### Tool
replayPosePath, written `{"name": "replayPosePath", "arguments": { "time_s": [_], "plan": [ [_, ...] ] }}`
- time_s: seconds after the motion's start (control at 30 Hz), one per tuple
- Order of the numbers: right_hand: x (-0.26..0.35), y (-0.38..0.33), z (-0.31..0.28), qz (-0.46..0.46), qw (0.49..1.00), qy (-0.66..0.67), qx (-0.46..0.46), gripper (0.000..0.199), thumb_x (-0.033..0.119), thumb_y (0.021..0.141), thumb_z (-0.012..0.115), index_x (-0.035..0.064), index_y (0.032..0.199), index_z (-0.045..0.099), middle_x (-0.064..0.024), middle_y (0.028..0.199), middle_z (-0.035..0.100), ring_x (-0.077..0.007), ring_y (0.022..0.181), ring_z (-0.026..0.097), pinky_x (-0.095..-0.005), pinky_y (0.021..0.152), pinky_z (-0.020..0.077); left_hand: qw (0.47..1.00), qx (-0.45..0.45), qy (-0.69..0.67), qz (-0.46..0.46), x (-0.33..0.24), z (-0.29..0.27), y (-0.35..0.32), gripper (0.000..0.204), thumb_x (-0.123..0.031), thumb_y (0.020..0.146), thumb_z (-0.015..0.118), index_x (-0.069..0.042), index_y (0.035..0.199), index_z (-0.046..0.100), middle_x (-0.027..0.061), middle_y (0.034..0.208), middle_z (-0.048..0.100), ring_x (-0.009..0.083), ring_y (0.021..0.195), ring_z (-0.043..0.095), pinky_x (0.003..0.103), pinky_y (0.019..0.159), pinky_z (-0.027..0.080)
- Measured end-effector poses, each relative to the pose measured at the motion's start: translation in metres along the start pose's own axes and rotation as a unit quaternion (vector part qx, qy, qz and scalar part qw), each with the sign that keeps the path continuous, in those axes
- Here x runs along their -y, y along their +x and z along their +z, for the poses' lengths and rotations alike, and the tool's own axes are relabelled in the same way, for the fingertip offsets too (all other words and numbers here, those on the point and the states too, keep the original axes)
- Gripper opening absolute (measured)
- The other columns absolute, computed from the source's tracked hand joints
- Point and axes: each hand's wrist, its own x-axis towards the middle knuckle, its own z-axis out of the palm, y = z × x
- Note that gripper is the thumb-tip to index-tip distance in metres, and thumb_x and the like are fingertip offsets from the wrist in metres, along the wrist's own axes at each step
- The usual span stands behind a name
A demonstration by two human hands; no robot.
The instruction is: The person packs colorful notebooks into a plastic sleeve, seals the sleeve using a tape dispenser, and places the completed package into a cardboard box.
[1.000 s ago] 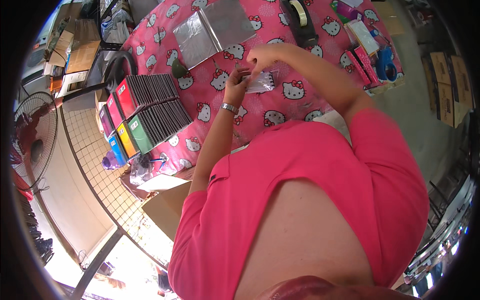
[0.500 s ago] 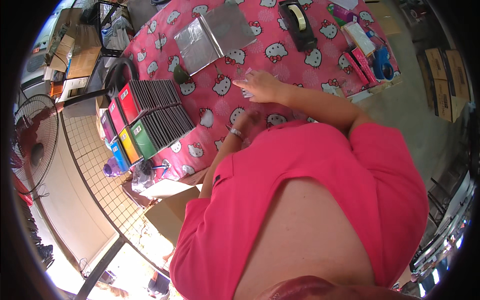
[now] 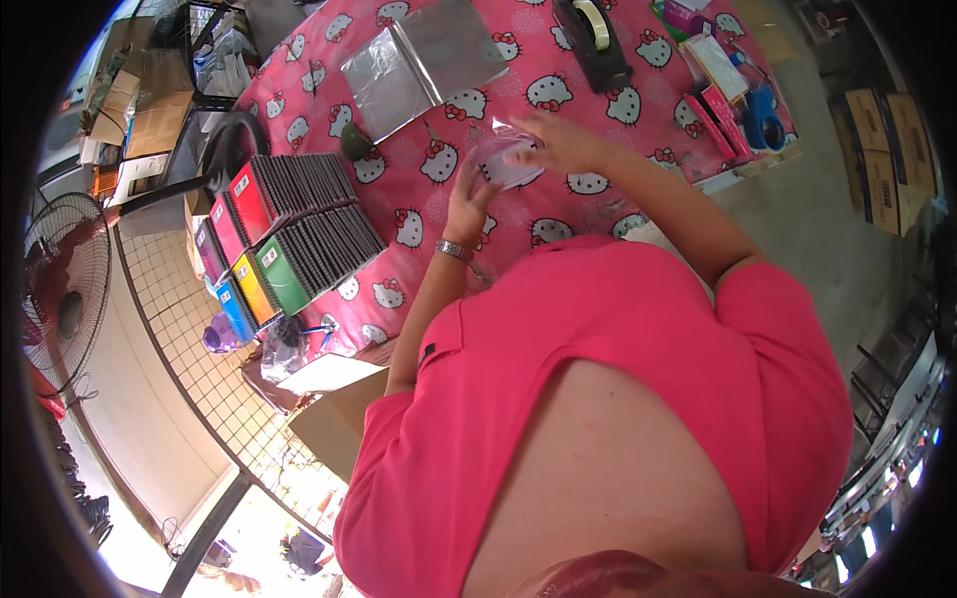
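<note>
Between my two hands is a clear, shiny plastic wrapper (image 3: 511, 171), held just above the pink patterned tablecloth; whether anything is inside it I cannot make out. My left hand (image 3: 469, 202), with a metal-banded watch at the wrist, has its thumb and fingers curved round the wrapper's left side. My right hand (image 3: 560, 146) reaches in from the right and grips its upper right edge. Beyond them lies a flat pile of clear plastic bags (image 3: 384, 85). Rows of spiral notebooks (image 3: 289, 229) in several colours stand to the left.
A black tape dispenser (image 3: 595, 50) stands at the far side. At the right edge are a blue tape dispenser (image 3: 766, 122) and a pink holder (image 3: 716, 128). A small dark green object (image 3: 354, 143) sits by the notebooks. An open cardboard box (image 3: 344, 414) and a fan (image 3: 68, 289) are at left.
My left hand has moved forward from near my body to the plastic wrapper. The right hand has lifted from the table and shifted right, and the wrapper now shows opened out between both hands.
</note>
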Motion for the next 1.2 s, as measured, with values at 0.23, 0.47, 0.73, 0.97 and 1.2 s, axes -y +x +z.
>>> {"name": "replayPosePath", "arguments": {
  "time_s": [0.23,0.47,0.73,0.97,1.2],
  "plan": [
    [0.024,0.012,-0.057,-0.008,0.997,-0.052,0.065,0.028,0.016,0.074,0.062,0.0078,0.101,0.066,-0.0166,0.095,0.062,-0.0295,0.095,0.06,-0.0386,0.079,0.0472,0.988,-0.107,0.115,0.011,-0.055,-0.012,-0.003,0.029,-0.019,0.093,0.051,0.0,0.112,0.062,0.0107,0.1,0.066,0.01,0.087,0.06,0.025,0.074,0.048],
    [-0.035,0.02,-0.035,-0.046,0.974,0.133,0.176,0.036,0.011,0.078,0.065,0.0078,0.114,0.061,-0.0098,0.094,0.056,-0.0216,0.089,0.06,-0.0304,0.077,0.0474,0.981,0.104,-0.138,-0.092,0.016,-0.034,0.01,0.046,-0.011,0.088,0.053,-0.003,0.132,0.045,0.0068,0.131,0.051,0.0153,0.118,0.046,0.031,0.098,0.037],
    [-0.033,0.04,-0.006,-0.166,0.978,0.09,0.089,0.022,0.013,0.073,0.067,0.0063,0.094,0.067,-0.0087,0.086,0.055,-0.0238,0.076,0.057,-0.0349,0.069,0.0461,0.994,0.046,0.099,0.0,0.009,-0.02,0.044,0.035,-0.007,0.075,0.067,-0.005,0.11,0.062,0.0048,0.1,0.063,0.0166,0.087,0.06,0.029,0.078,0.047],
    [-0.022,0.01,-0.004,-0.218,0.973,0.07,0.034,0.02,0.005,0.071,0.066,0.0035,0.091,0.066,-0.0063,0.088,0.055,-0.0209,0.072,0.057,-0.0321,0.065,0.0465,0.926,-0.069,0.318,0.193,-0.02,0.015,0.014,0.027,-0.005,0.07,0.071,-0.006,0.096,0.067,0.0093,0.089,0.061,0.0229,0.071,0.06,0.031,0.063,0.05],
    [-0.015,-0.006,-0.023,-0.38,0.924,-0.025,0.026,0.025,0.014,0.072,0.068,0.0028,0.093,0.062,-0.0073,0.092,0.055,-0.0244,0.093,0.054,-0.0359,0.082,0.0459,0.858,0.003,0.384,0.341,-0.017,0.003,0.002,0.028,-0.004,0.066,0.074,-0.006,0.094,0.068,0.0094,0.099,0.06,0.024,0.084,0.06,0.034,0.071,0.051]
  ]
}}
